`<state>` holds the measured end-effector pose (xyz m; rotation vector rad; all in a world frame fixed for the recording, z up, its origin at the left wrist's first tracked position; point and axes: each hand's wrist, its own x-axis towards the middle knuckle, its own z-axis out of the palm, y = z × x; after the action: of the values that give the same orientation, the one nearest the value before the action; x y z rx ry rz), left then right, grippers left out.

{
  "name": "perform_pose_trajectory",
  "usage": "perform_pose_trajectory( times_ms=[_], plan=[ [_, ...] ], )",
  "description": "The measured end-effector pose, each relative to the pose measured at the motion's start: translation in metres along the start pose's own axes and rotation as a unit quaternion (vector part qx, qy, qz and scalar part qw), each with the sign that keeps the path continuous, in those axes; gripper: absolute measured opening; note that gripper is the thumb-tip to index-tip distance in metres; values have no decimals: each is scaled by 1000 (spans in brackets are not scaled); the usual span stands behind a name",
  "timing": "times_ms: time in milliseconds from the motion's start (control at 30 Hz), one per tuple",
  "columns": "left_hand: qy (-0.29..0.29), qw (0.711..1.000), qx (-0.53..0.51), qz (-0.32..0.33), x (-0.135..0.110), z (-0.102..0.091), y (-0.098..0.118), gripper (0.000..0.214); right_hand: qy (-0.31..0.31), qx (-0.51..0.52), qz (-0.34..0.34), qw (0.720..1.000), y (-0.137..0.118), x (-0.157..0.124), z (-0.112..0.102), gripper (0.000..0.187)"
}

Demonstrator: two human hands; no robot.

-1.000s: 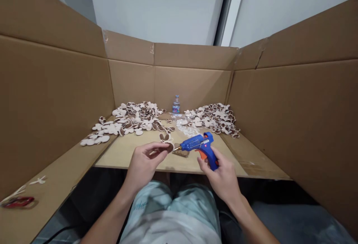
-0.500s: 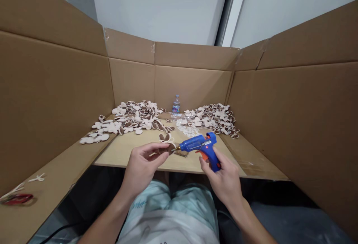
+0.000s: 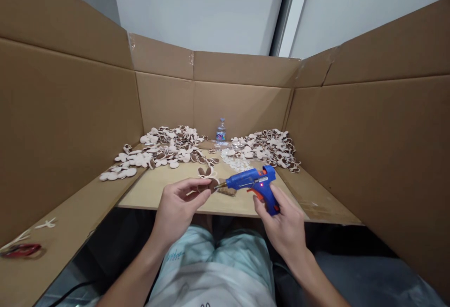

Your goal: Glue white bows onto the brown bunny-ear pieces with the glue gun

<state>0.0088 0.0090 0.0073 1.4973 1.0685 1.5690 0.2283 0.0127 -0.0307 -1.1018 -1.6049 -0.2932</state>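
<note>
Between thumb and fingers, my left hand [image 3: 183, 204] pinches a brown felt bunny-head cutout [image 3: 213, 184] with a cream cord bow at the base of its ears. My right hand [image 3: 283, 220] is wrapped round the handle of a blue hot glue gun [image 3: 253, 180] with an orange trigger and a lit red light. The gun's metal nozzle points left and meets the cutout near its right edge; whether it actually touches is hard to tell. Part of the cutout is hidden behind my left fingers. Under the nozzle, a small brown glittery piece [image 3: 228, 190] lies on the board.
Piles of brown and white felt cutouts lie at the back left [image 3: 172, 145] and back right [image 3: 270, 147]. Between them stand a plastic bottle [image 3: 221, 131] and white lace-like pieces [image 3: 236, 160]. Red-handled snips [image 3: 21, 250] and cord bits [image 3: 45, 224] lie far left. Cardboard walls [image 3: 242, 70] surround the wooden board [image 3: 154, 194].
The glue gun has shifted slightly to the right, its nozzle still at the cutout. My left hand keeps its pinch almost in place.
</note>
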Motion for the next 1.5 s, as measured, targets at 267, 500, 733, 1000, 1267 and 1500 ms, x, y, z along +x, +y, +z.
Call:
perform_pose_trajectory(
  times_ms=[267, 500, 733, 1000, 1267, 1500],
  plan=[
    [4, 1000, 10, -2, 0, -1, -1, 17, 33, -23, -21, 999, 4, -3, 2, 22],
    [5, 1000, 4, -2, 0, -1, -2, 17, 54, -26, -38, 997, 3, -3, 1, 18],
    [-13, 1000, 7, -5, 2, -1, -2, 16, -41, 70, 139, 987, -4, 4, -10, 28],
    [-56, 997, -42, -33, -1, -5, -5, 16, -143, 218, 296, 919, 20, 13, -3, 41],
    [-72, 995, -66, -38, 1, -8, -5, 13, -252, 14, 260, 932, 73, 15, 33, 35],
    [-71, 995, -66, -33, 1, -9, -6, 13, -288, -121, 250, 917, 86, -7, 63, 25]
  ],
)
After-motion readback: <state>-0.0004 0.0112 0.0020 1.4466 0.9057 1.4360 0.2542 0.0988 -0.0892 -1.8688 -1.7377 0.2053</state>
